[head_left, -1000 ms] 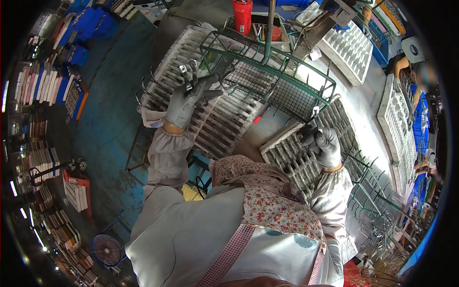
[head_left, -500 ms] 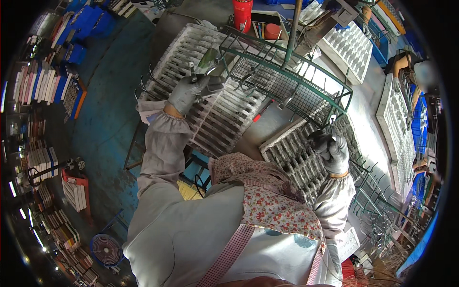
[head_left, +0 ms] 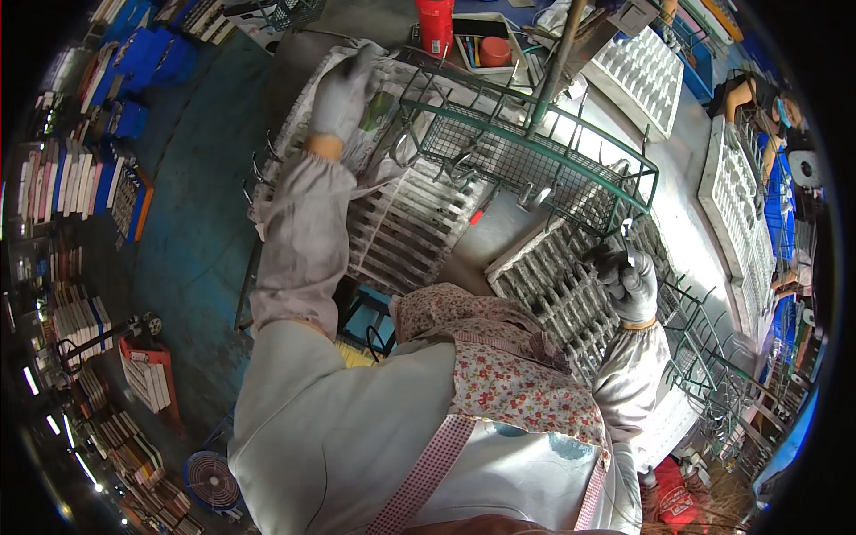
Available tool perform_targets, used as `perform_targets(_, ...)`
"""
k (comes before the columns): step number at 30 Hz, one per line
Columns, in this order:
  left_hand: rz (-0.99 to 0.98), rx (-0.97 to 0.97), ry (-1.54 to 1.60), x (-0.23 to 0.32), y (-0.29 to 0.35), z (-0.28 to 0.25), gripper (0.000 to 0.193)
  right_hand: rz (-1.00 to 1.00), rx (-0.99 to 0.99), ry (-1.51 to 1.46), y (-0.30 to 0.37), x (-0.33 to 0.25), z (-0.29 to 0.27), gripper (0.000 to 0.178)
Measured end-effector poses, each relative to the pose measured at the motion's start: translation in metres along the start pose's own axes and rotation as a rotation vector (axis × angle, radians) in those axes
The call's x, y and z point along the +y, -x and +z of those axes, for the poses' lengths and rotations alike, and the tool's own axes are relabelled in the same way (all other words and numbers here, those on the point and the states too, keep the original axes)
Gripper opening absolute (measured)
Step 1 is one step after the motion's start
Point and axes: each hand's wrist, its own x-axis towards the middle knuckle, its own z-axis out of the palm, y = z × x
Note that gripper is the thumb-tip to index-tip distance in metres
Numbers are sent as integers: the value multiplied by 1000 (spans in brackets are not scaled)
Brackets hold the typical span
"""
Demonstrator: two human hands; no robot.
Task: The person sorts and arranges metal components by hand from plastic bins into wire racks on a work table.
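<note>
My left hand point(head_left: 341, 102), in a grey-stained glove, reaches over the far end of a pale slotted tray point(head_left: 406, 234). Its fingers are smeared by motion, so I cannot tell what they hold. My right hand point(head_left: 629, 283), gloved too, is closed around a small shiny metal piece point(head_left: 628, 230) that sticks up from the fingers. Beneath it lies a second, darker slotted tray point(head_left: 553, 290). Between the hands stands a green wire rack point(head_left: 526, 134) with mesh and prongs. Curved metal pieces point(head_left: 460, 168) hang along its near side.
A red cup point(head_left: 435, 27) and a tray of small tools point(head_left: 464, 53) stand behind the rack. More white slotted trays point(head_left: 637, 80) lie at the right. Another green rack point(head_left: 704, 357) is beside my right arm. A co-worker's arm point(head_left: 738, 96) shows at far right.
My left hand has moved away from me, to the far end of the left tray; earlier it pinched a small metal piece. My right hand has shifted slightly right, still gripping its piece.
</note>
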Motion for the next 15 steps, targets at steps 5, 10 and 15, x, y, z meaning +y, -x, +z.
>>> perform_targets(5,244,-233,231,16,-51,20,52,-82,2,30,-2,-1,12,46)
perform_targets(10,148,-406,2,30,-75,23,49,-100,28,-11,2,-1,12,45)
perform_targets(15,202,-452,88,44,-84,33,37,-99,38,-3,7,0,10,43)
